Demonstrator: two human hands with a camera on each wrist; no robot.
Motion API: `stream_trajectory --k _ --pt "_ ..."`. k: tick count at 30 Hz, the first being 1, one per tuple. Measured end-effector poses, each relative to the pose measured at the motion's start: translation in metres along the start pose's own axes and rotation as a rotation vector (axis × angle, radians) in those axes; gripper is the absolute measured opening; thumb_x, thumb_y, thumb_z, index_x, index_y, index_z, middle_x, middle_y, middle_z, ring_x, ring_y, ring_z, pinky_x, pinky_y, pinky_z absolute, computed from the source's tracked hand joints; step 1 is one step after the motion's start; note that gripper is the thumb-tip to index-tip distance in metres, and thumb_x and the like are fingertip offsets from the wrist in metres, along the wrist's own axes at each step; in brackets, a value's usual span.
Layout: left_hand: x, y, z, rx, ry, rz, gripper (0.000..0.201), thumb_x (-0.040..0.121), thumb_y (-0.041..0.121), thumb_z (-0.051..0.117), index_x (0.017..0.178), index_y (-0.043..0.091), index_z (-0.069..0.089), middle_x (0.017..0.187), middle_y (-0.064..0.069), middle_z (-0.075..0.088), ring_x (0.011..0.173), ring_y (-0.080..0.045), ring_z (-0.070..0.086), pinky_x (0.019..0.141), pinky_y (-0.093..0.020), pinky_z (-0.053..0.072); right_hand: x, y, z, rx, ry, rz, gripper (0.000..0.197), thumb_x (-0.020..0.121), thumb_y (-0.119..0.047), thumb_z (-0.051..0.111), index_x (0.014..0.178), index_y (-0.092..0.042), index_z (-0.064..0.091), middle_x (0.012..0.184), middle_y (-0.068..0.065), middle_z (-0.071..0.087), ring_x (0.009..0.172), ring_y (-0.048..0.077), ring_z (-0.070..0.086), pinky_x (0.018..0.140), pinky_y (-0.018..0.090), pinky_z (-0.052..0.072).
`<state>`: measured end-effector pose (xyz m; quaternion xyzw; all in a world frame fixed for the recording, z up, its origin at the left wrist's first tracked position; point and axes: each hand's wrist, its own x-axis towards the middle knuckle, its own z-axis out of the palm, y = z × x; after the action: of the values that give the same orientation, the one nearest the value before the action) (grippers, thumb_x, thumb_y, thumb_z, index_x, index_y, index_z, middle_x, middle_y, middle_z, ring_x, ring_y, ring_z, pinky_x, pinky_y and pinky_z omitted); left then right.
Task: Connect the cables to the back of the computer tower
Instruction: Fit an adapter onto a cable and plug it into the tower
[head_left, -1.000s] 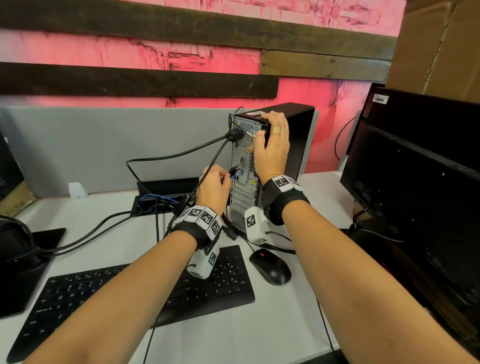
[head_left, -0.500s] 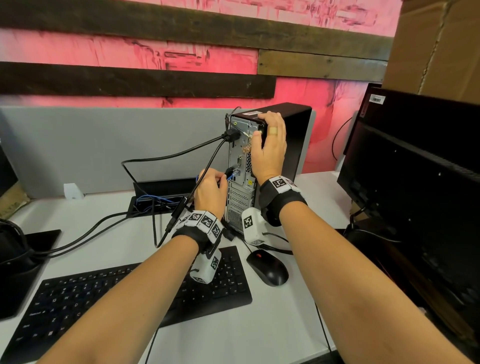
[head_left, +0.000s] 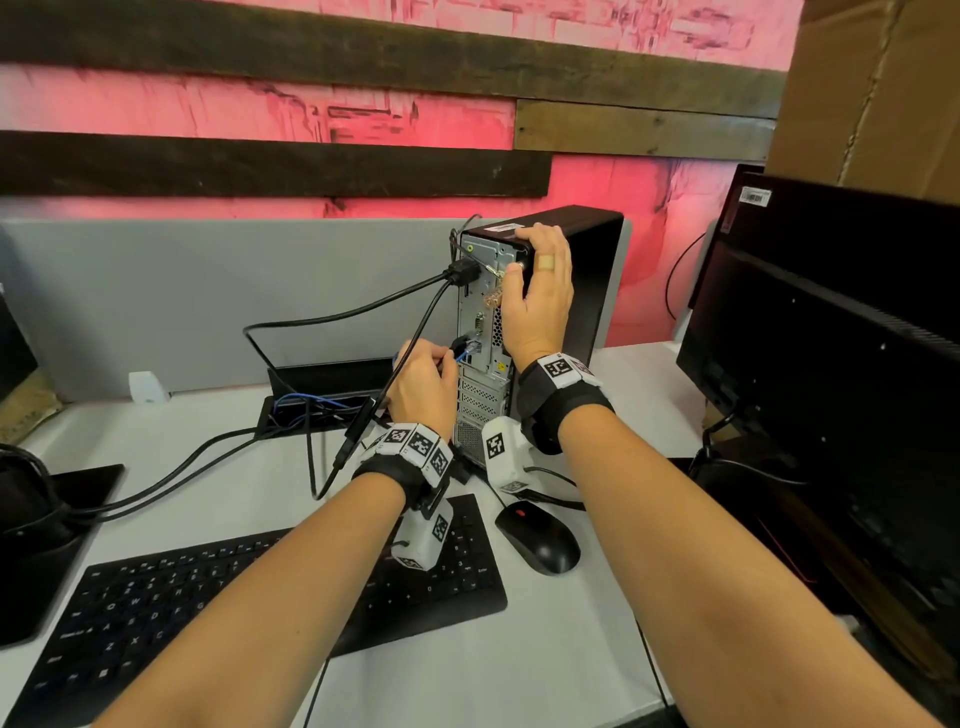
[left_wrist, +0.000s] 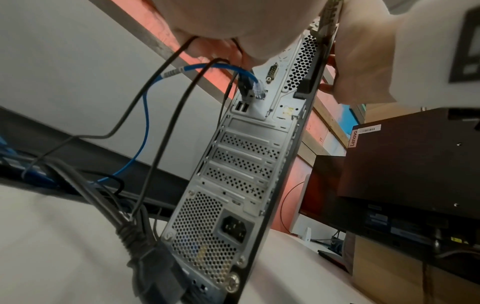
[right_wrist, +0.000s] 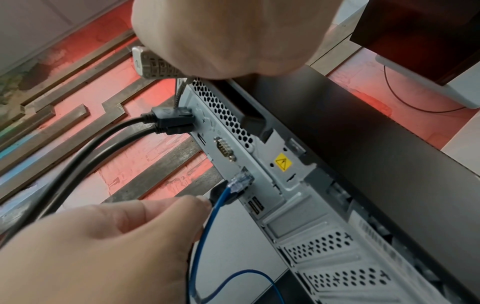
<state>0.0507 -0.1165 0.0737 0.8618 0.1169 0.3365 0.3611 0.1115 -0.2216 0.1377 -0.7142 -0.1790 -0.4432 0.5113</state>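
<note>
Pinching a small black plug (right_wrist: 221, 195) between thumb and fingertips, your left hand (head_left: 423, 387) has it right at the silver rear panel of the upright black computer tower (head_left: 483, 332), its tip at the port block though whether it is seated cannot be told. Just beside that plug, touching it, the clear connector of the thin blue network cable (right_wrist: 240, 181) sits at its own socket, and the blue cord loops down under your left hand. Your right hand (head_left: 537, 296) is above and to the right of your left, fingers curled over the tower's top rear corner, thumb against the panel edge, gripping the case. Up by your right thumb, two thick black cables (right_wrist: 166, 121) are plugged into the panel one over the other and trail away to the left. Below your left wrist a heavy black power plug (left_wrist: 155, 275) lies loose on the white desk (head_left: 519, 675) at the tower's foot, its socket still bare. Under your forearms lie a black keyboard (head_left: 156, 623) and black mouse (head_left: 540, 540).
</note>
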Motion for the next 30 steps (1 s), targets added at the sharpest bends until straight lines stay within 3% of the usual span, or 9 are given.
stream_trajectory --k 5,10,16,20,23,30 --pt "-0.007 0.004 0.002 0.029 0.022 0.019 0.019 0.096 0.026 0.050 0.105 0.011 0.059 0.090 0.006 0.052 0.076 -0.006 0.049 0.064 -0.021 0.038 0.000 0.001 -0.002 0.000 -0.005 -0.014 0.047 0.084 -0.026 0.038 0.125 -0.011 0.057 0.139 0.008 0.050 0.140 0.024 0.034 0.113 0.037 0.026" --pt "-0.003 -0.001 -0.004 0.018 -0.035 0.058 0.016 0.097 0.026 0.049 0.102 0.013 0.057 0.089 0.005 0.055 0.069 -0.007 0.053 0.048 -0.009 0.030 -0.001 -0.001 0.001 0.012 0.021 -0.011 0.047 0.083 -0.025 0.038 0.123 -0.011 0.058 0.137 0.007 0.052 0.140 0.023 0.035 0.113 0.039 0.028" --pt "0.003 0.000 0.001 0.011 -0.010 -0.012 0.016 0.097 0.029 0.047 0.100 0.017 0.056 0.101 -0.002 0.062 0.077 -0.012 0.060 0.049 -0.010 0.025 0.000 0.001 0.001 -0.007 0.018 -0.004 0.043 0.085 -0.020 0.041 0.125 -0.012 0.057 0.139 0.006 0.050 0.141 0.022 0.034 0.112 0.038 0.026" --pt "-0.005 0.005 0.001 0.047 -0.002 -0.004 0.019 0.097 0.027 0.049 0.105 0.013 0.057 0.092 0.007 0.052 0.079 -0.010 0.056 0.061 -0.018 0.039 0.001 0.003 -0.001 -0.015 -0.008 -0.011 0.046 0.085 -0.025 0.039 0.126 -0.013 0.057 0.140 0.006 0.050 0.141 0.021 0.033 0.113 0.037 0.026" --pt "-0.007 0.009 0.000 0.072 0.009 -0.001 0.020 0.096 0.026 0.049 0.106 0.012 0.058 0.089 0.009 0.046 0.079 -0.009 0.053 0.068 -0.023 0.041 0.001 0.003 -0.001 -0.015 -0.004 -0.012 0.047 0.085 -0.027 0.038 0.125 -0.013 0.057 0.140 0.006 0.050 0.141 0.021 0.033 0.113 0.039 0.027" --pt "-0.009 0.012 0.003 0.042 0.032 -0.017 0.019 0.097 0.026 0.048 0.105 0.012 0.059 0.102 -0.001 0.060 0.091 -0.016 0.062 0.068 -0.023 0.038 0.000 0.003 0.001 -0.013 0.010 -0.009 0.047 0.084 -0.028 0.037 0.124 -0.014 0.058 0.139 0.004 0.051 0.141 0.021 0.034 0.112 0.039 0.027"
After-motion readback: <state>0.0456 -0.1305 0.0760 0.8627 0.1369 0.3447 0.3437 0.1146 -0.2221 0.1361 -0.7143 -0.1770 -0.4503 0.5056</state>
